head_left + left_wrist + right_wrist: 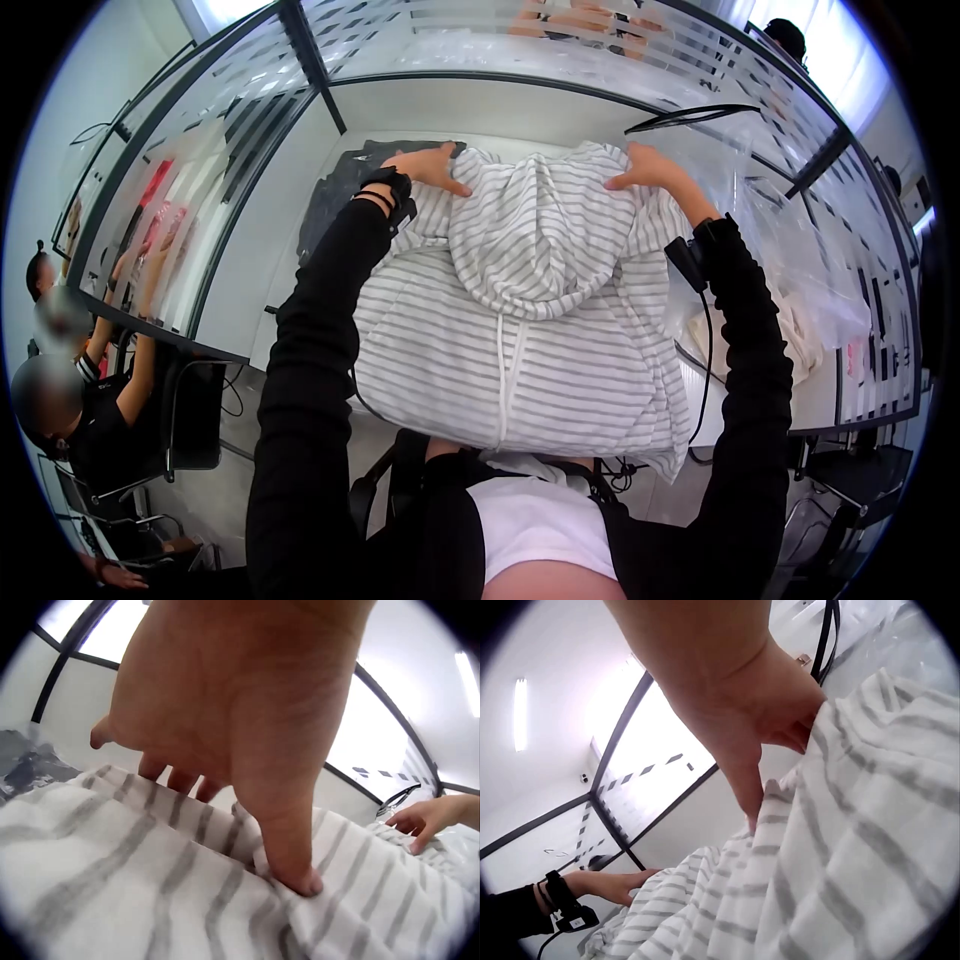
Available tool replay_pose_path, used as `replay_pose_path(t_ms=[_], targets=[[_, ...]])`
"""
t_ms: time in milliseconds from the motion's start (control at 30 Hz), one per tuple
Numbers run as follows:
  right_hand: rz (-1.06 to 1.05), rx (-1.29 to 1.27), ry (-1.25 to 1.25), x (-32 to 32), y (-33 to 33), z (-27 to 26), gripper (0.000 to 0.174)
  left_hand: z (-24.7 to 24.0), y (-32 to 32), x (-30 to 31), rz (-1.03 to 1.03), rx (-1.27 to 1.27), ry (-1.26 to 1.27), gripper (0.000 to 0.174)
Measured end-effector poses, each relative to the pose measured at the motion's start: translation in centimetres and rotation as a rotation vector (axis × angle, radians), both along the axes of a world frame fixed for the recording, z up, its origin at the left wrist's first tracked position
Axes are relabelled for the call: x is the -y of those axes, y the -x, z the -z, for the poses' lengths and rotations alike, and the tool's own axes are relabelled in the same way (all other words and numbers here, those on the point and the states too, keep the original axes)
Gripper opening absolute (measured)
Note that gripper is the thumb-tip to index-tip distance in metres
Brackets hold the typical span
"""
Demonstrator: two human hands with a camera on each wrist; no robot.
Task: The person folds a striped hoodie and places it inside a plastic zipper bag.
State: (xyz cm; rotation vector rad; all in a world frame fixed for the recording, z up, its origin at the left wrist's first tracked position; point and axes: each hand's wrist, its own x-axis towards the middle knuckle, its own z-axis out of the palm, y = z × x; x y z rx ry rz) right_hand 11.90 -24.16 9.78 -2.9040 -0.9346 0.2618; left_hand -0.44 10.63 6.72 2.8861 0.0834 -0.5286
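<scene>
A white hoodie with grey stripes (520, 370) lies spread before me, its hood (540, 235) up at the far end and two white drawstrings hanging down the middle. At the hood's left side is my left hand (428, 168), its thumb pressing the cloth and the other fingers reaching over the far edge. My right hand (655, 172) touches the opposite shoulder, thumb extended along a fold. In the right wrist view, the striped cloth (855, 825) bunches up beside the right thumb and hides the other fingertips.
Dark plastic-wrapped items (345, 190) lie behind the left forearm. Clear plastic bags (790, 230) and a cream cloth (800, 340) are at the right. A black cable (690, 117) hangs over the back edge. Framed partition panels enclose the table, and other people sit at the left.
</scene>
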Motion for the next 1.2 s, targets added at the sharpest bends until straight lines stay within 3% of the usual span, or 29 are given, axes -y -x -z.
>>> replay_pose_path(t_ms=[133, 167, 200, 300, 367, 433, 533, 600, 667, 700, 800, 867, 933, 967, 1000, 1033, 1067, 1133, 1200], targets=[[-0.022, -0.100, 0.054, -0.8, -0.5, -0.4, 0.074, 0.0, -1.1, 0.2, 0.234, 0.153, 0.114, 0.075], [-0.074, -0.185, -0.014, -0.6, -0.3, -0.5, 0.064, 0.8, -1.2, 0.1, 0.238, 0.232, 0.182, 0.061], [-0.098, -0.177, 0.014, -0.5, -0.2, -0.3, 0.061, -0.2, -1.0, 0.7, 0.259, 0.135, 0.206, 0.054], [-0.171, -0.224, 0.043, -0.8, -0.5, -0.6, 0.053, -0.2, -1.7, 0.8, 0.266, 0.183, 0.172, 0.047], [-0.226, 0.033, -0.052, -0.9, -1.5, -1.0, 0.046, -1.2, -2.4, 0.3, 0.264, 0.298, 0.156, 0.044], [-0.268, 0.241, -0.152, -0.8, -4.3, -2.2, 0.042, -2.4, -3.4, -0.5, 0.067, 0.630, 0.102, 0.039], [-0.354, 0.532, -0.413, -1.8, -4.0, -7.3, 0.033, -7.1, -3.3, -1.3, 0.046, 1.178, -0.083, 0.032], [-0.254, 0.642, -0.564, -2.7, -2.1, -10.3, 0.036, -9.9, -2.8, -1.7, 0.012, 1.327, -0.139, 0.029], [-0.215, 0.751, -0.544, -2.7, -1.4, -11.6, 0.039, -12.3, -0.8, -1.7, 0.069, 1.375, -0.087, 0.032], [-0.194, 0.806, -0.532, -2.6, -1.0, -11.9, 0.040, -12.4, -0.1, -2.0, 0.126, 1.303, -0.083, 0.032], [-0.492, 0.834, -0.466, -0.9, 2.7, -10.5, 0.049, -12.3, 3.9, -1.9, 0.289, 1.032, -0.076, 0.034], [-0.583, 0.765, -0.376, 0.3, 8.3, -7.4, 0.053, -9.3, 8.7, -1.0, 0.332, 0.960, -0.053, 0.032], [-0.731, 0.560, -0.150, 2.1, 12.8, -4.3, 0.044, -5.5, 12.7, -0.6, 0.502, 0.776, -0.300, 0.030], [-0.797, 0.460, -0.029, 2.7, 14.7, -2.4, 0.039, -3.6, 15.5, -0.3, 0.670, 0.858, -0.273, 0.028], [-0.869, 0.388, 0.035, 3.1, 16.3, -0.7, 0.034, -3.1, 18.3, 1.1, 0.587, 0.681, -0.248, 0.026], [-0.969, 0.354, -0.074, 3.6, 17.6, 1.0, 0.028, -1.7, 19.9, 1.8, 0.548, 0.544, -0.267, 0.029], [-0.946, 0.353, -0.051, 3.8, 18.5, 1.9, 0.027, 0.4, 20.8, 1.4, 0.562, 0.487, -0.234, 0.027], [-0.912, 0.330, -0.007, 4.0, 20.1, 3.4, 0.026, 1.9, 22.8, 1.7, 0.609, 0.656, -0.240, 0.021], [-0.893, 0.375, 0.025, 3.9, 19.9, 3.5, 0.029, 2.0, 23.5, 1.5, 0.531, 0.644, -0.208, 0.018]])
